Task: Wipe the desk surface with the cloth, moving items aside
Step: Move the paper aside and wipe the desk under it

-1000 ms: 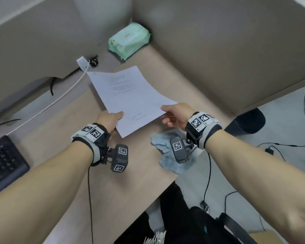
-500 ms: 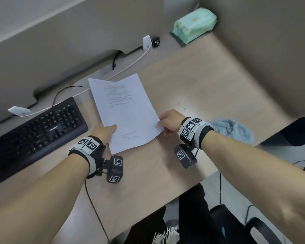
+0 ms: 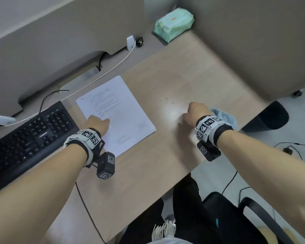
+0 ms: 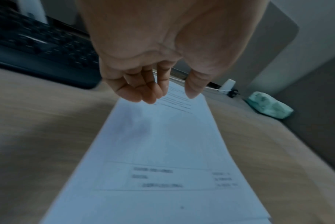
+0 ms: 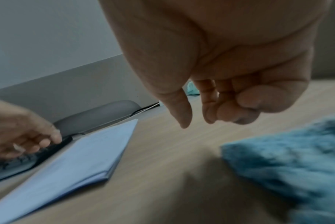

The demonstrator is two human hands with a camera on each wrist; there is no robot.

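A stack of white printed paper lies flat on the wooden desk, just right of the keyboard. My left hand hovers over the paper's left part with fingers hanging relaxed and holding nothing. My right hand is over bare desk to the right of the paper, its fingers loosely curled and empty. The fluffy blue cloth lies by the desk's right edge, just right of that hand and partly hidden by the wrist.
A black keyboard fills the left side. A green tissue pack sits in the far corner by the partition. A white charger and its cable run along the back. A black bin stands on the floor.
The paper, held by both hands before, now lies on the desk beside the keyboard. Both hands have let go. My right hand has moved right, close to the cloth.
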